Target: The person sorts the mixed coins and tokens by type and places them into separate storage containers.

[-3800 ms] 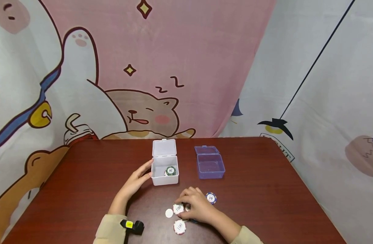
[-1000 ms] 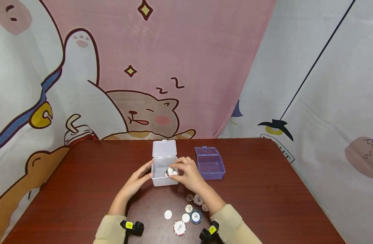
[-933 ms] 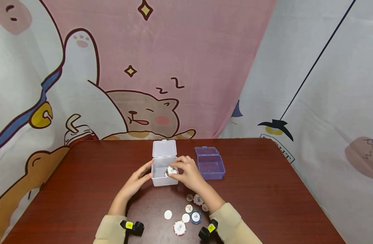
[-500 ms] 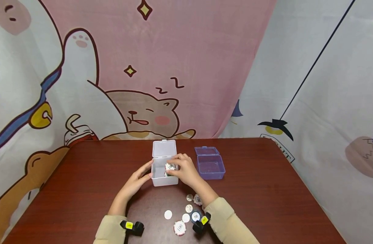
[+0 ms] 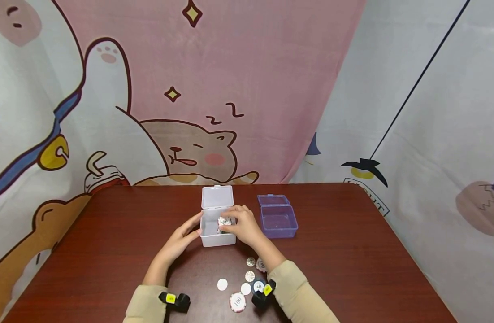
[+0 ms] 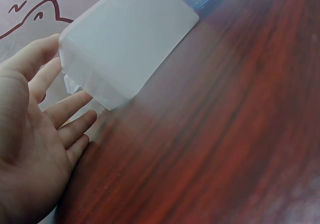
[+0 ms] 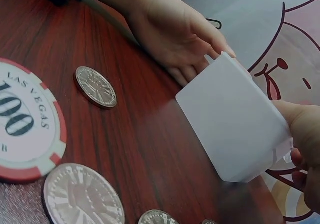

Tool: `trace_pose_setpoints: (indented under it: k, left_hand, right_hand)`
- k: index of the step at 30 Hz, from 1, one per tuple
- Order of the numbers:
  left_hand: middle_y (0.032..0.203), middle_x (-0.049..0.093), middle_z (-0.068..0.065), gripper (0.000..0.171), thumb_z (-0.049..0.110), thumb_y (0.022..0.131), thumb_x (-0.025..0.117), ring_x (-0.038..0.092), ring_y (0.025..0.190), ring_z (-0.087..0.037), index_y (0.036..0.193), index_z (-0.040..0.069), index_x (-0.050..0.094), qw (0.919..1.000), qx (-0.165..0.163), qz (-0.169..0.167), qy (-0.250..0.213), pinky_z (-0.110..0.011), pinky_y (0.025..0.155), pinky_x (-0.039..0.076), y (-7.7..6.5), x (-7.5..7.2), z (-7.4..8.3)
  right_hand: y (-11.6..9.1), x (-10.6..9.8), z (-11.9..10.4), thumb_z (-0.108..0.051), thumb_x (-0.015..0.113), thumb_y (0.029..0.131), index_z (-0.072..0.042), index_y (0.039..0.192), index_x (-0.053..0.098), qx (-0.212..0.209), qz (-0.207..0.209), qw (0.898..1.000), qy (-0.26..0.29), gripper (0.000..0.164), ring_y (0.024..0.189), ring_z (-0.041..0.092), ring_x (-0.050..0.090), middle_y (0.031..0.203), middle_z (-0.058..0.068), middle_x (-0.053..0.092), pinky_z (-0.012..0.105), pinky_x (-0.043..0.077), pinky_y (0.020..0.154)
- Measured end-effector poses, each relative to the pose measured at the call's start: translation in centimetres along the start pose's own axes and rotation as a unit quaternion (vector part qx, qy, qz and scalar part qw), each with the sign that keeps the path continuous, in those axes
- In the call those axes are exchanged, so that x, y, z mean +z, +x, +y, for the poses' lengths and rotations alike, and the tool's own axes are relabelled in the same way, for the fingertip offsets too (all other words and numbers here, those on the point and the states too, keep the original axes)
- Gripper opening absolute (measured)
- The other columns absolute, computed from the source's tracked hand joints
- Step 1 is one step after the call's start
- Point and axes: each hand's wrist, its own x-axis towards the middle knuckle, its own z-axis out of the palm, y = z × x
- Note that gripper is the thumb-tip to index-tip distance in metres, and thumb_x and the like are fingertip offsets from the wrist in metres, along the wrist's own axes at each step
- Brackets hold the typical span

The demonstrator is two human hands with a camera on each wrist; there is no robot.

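An open-lidded white plastic box [image 5: 219, 241] stands in the middle of the table. My left hand [image 5: 177, 242] rests its thumb and fingers against the box's left side, fingers spread and fairly straight; the left wrist view shows them at the box's corner [image 6: 125, 39]. Over the box's right wall reaches my right hand [image 5: 245, 227], pinching a white poker chip [image 5: 224, 221] between thumb and fingers inside the box. The box wall hides that chip in the right wrist view. The green-edged chip seen earlier in the box is mostly covered by my hand and the held chip.
A purple translucent box [image 5: 279, 232] with its lid up stands to the right. Nearer me lie a red-edged 100 chip [image 5: 237, 302], a blue chip [image 5: 257, 285], another white chip [image 5: 261, 264] and several coins [image 5: 249, 276]. A patterned cloth [image 5: 247, 89] hangs behind the table.
My right hand has gone from the chips on the table into the white box with a white poker chip, lately shifting slightly left and lower. My left hand has stayed at the box.
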Motion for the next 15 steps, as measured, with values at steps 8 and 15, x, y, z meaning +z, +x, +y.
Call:
trace_pose_setpoints:
  k: [8, 15]
  left_hand:
    - [0.147, 0.038, -0.019, 0.054, 0.012, 0.096, 0.058, 0.03, 0.136, -0.032, 0.146, 0.008, 0.039, 1.0, 0.003, 0.0, -0.004, -0.056, 0.106, 0.022, 0.0, -0.1, -0.3]
    - [0.147, 0.035, -0.024, 0.054, 0.006, 0.096, 0.055, 0.028, 0.136, -0.036, 0.146, 0.002, 0.036, 1.0, 0.005, -0.002, -0.001, -0.058, 0.106, 0.021, 0.3, -0.1, -0.3]
  right_hand:
    - [-0.2, -0.1, -0.2, -0.022, 0.082, 0.075, -0.006, 0.107, 0.074, 0.001, 0.0, 1.0, 0.002, 0.036, 0.098, 0.022, 0.052, 0.106, 0.004, 0.065, 0.044, 0.037, 0.088]
    - [-1.1, -0.6, -0.1, -0.02, 0.081, 0.077, -0.008, 0.109, 0.073, -0.026, 0.023, 0.999, 0.019, 0.034, 0.102, 0.023, 0.053, 0.111, 0.004, 0.063, 0.046, 0.038, 0.089]
